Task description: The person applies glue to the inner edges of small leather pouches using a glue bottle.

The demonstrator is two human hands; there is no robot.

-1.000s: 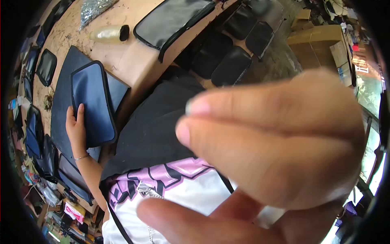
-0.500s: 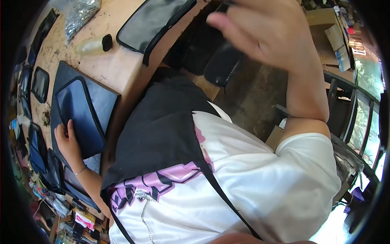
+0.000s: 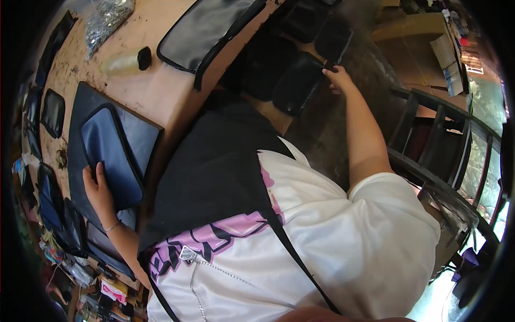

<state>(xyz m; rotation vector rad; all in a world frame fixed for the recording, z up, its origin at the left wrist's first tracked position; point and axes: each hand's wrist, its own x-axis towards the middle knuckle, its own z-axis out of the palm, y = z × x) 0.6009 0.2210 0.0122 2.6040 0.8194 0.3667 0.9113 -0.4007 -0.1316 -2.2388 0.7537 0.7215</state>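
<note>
Looking over one counter (image 3: pixel 153 88), we see one dark board (image 3: pixel 144 124) carrying one blue panel (image 3: pixel 115 153), its long axis running forward-left to back-right. Of at least four black pads (image 3: pixel 298 86), one is just beside our outstretched right hand (image 3: pixel 340 80), its hold unclear. The panel lies under and rightward of our left hand (image 3: pixel 98 191), the nearer; whether that grips its edge, we cannot tell.

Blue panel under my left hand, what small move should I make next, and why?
I'd probably bring the right hand to the far edge of the blue panel: the left hand touches only one side of it as it lies on the dark board, while the right hand is out beside the black pads.
</note>
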